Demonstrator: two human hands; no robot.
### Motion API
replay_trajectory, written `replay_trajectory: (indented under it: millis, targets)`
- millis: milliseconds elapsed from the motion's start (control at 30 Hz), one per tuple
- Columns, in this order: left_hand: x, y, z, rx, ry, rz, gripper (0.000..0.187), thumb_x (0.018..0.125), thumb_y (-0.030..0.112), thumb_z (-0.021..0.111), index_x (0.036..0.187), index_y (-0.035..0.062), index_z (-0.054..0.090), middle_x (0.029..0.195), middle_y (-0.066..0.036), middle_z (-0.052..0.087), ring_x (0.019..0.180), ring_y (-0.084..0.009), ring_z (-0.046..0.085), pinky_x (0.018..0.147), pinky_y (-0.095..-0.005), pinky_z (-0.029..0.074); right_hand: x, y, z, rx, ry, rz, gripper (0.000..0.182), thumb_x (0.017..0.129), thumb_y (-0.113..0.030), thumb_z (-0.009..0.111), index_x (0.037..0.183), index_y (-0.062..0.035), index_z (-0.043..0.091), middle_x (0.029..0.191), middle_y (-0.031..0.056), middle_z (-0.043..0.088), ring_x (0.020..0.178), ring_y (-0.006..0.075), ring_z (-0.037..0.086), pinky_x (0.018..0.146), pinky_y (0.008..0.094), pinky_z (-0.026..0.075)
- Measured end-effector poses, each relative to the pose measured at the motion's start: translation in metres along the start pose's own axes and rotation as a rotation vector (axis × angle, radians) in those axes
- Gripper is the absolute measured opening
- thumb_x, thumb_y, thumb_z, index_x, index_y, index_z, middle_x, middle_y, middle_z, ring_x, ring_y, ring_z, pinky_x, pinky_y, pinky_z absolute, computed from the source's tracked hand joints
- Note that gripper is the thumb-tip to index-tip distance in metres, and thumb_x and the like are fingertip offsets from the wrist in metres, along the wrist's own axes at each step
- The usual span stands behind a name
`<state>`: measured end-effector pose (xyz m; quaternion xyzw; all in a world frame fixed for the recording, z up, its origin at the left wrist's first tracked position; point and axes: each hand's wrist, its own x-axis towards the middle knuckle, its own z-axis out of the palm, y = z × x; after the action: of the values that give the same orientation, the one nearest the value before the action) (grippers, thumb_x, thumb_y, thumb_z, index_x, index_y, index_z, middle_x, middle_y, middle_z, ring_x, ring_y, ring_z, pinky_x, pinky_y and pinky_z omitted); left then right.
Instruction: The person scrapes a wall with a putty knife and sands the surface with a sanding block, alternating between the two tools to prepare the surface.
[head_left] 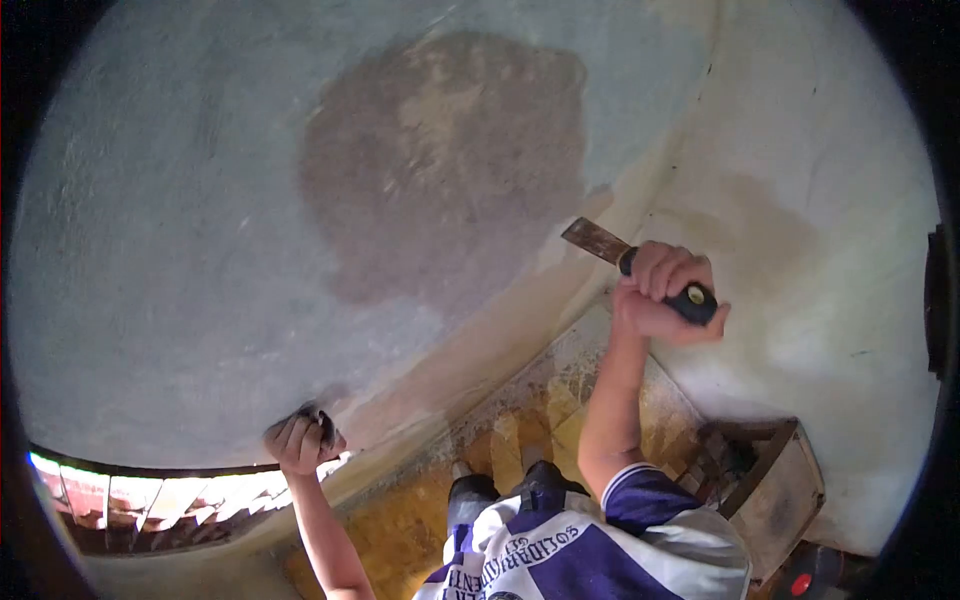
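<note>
My right hand [660, 295] is closed around the black handle of a scraper [597, 241]. Its flat, rust-coloured blade points up and left, close to the lower right edge of a brown patch [450, 170] on the blue-grey wall [200, 220]. The round butt of the handle, with a yellow centre, sticks out below my fingers. Lower on the left, my left hand [303, 442] is clenched around a small dark object [318, 420] near the wall; its kind I cannot tell, as my fingers cover most of it.
A pale wall [830, 200] meets the blue-grey one at a corner on the right. At the lower right stands a wooden box [775, 475] near a dark item with a red disc [801, 584]. Below lies a yellowish floor [400, 530]. A bright slatted opening [160, 500] is at lower left.
</note>
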<state>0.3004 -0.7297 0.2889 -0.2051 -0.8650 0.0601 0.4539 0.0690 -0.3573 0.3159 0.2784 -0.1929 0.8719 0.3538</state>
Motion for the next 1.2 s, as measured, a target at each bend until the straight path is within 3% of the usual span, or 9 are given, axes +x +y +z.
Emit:
replay_trajectory:
  millis: [100, 200, 233, 333, 633, 733, 933, 1067, 1200]
  targets:
    - [0.003, -0.004, 0.001, -0.021, -0.035, 0.033, 0.015, 0.073, 0.016, 0.056, 0.073, 0.0079, 0.043, 0.058, -0.004, 0.048, 0.044, -0.0205, 0.05, 0.039, -0.0294, 0.034, -0.024, 0.069, -0.034, -0.168, 0.461, 0.267, 0.048, 0.082, -0.051, 0.035, 0.057, -0.0101, 0.04, 0.045, 0.0007, 0.032, 0.036, 0.013, 0.027, 0.037, 0.0273, 0.022]
    - [0.001, -0.004, -0.001, -0.033, -0.044, 0.03, 0.015, 0.072, 0.015, 0.056, 0.075, 0.0082, 0.043, 0.057, -0.004, 0.047, 0.043, -0.0207, 0.048, 0.039, -0.0294, 0.033, -0.051, 0.075, -0.053, -0.374, 0.232, 0.236, 0.044, 0.081, -0.048, 0.035, 0.057, -0.0118, 0.041, 0.046, 0.0003, 0.032, 0.036, 0.0128, 0.027, 0.037, 0.0278, 0.02]
    - [0.002, -0.002, -0.004, 0.045, -0.052, 0.053, 0.016, 0.071, 0.016, 0.056, 0.077, 0.0082, 0.043, 0.057, -0.004, 0.046, 0.043, -0.0204, 0.048, 0.04, -0.0288, 0.032, -0.039, 0.055, -0.042, -0.177, 0.42, 0.213, 0.046, 0.082, -0.048, 0.035, 0.056, -0.0107, 0.039, 0.045, 0.0005, 0.031, 0.036, 0.0125, 0.027, 0.037, 0.0269, 0.021]
    - [0.011, 0.0, -0.002, -0.022, -0.062, 0.032, 0.016, 0.071, 0.016, 0.056, 0.076, 0.0084, 0.043, 0.057, -0.004, 0.046, 0.043, -0.0202, 0.048, 0.04, -0.0282, 0.032, -0.004, 0.011, -0.037, 0.035, 0.132, 0.002, 0.05, 0.082, -0.052, 0.034, 0.055, -0.0094, 0.038, 0.043, 0.0008, 0.031, 0.035, 0.0119, 0.026, 0.036, 0.0254, 0.021]
    - [0.004, -0.004, -0.004, 0.037, -0.049, 0.052, 0.019, 0.085, 0.022, 0.05, 0.074, 0.0093, 0.041, 0.059, -0.006, 0.051, 0.044, -0.0202, 0.051, 0.039, -0.0304, 0.036, 0.011, 0.002, -0.011, -0.042, 0.155, -0.09, 0.057, 0.083, -0.059, 0.03, 0.055, -0.0092, 0.035, 0.042, 0.0017, 0.031, 0.033, 0.0126, 0.024, 0.034, 0.0243, 0.02]
    - [-0.011, -0.007, -0.002, 0.017, -0.049, -0.002, 0.019, 0.074, 0.023, 0.06, 0.073, 0.0093, 0.046, 0.065, -0.006, 0.053, 0.052, -0.0214, 0.056, 0.047, -0.0309, 0.036, -0.016, 0.061, -0.032, -0.056, 0.262, -0.005, 0.06, 0.083, -0.063, 0.03, 0.057, -0.0093, 0.036, 0.042, 0.0022, 0.035, 0.034, 0.0114, 0.03, 0.035, 0.0233, 0.023]
    - [-0.004, -0.005, -0.003, 0.059, -0.073, 0.001, 0.016, 0.075, 0.017, 0.056, 0.079, 0.0109, 0.042, 0.059, -0.003, 0.048, 0.048, -0.0209, 0.051, 0.045, -0.0327, 0.033, 0.021, 0.004, -0.017, 0.031, 0.185, -0.137, 0.063, 0.082, -0.067, 0.029, 0.059, -0.0091, 0.037, 0.042, 0.0033, 0.035, 0.034, 0.0131, 0.03, 0.035, 0.0252, 0.024]
    - [-0.012, -0.006, -0.003, 0.085, -0.07, 0.007, 0.018, 0.076, 0.019, 0.057, 0.079, 0.0109, 0.042, 0.06, -0.003, 0.049, 0.046, -0.0211, 0.05, 0.045, -0.0323, 0.034, 0.002, 0.108, -0.062, -0.277, 0.363, 0.118, 0.06, 0.086, -0.064, 0.029, 0.059, -0.0109, 0.036, 0.045, 0.0024, 0.037, 0.036, 0.0117, 0.03, 0.034, 0.0247, 0.024]
    - [-0.003, -0.006, -0.002, 0.077, -0.04, 0.035, 0.018, 0.078, 0.021, 0.056, 0.078, 0.0097, 0.042, 0.059, -0.005, 0.048, 0.045, -0.0214, 0.049, 0.043, -0.031, 0.033, -0.001, 0.096, -0.082, -0.268, 0.172, -0.009, 0.057, 0.088, -0.062, 0.031, 0.062, -0.0114, 0.035, 0.05, 0.0005, 0.037, 0.04, 0.0111, 0.032, 0.037, 0.0241, 0.026]
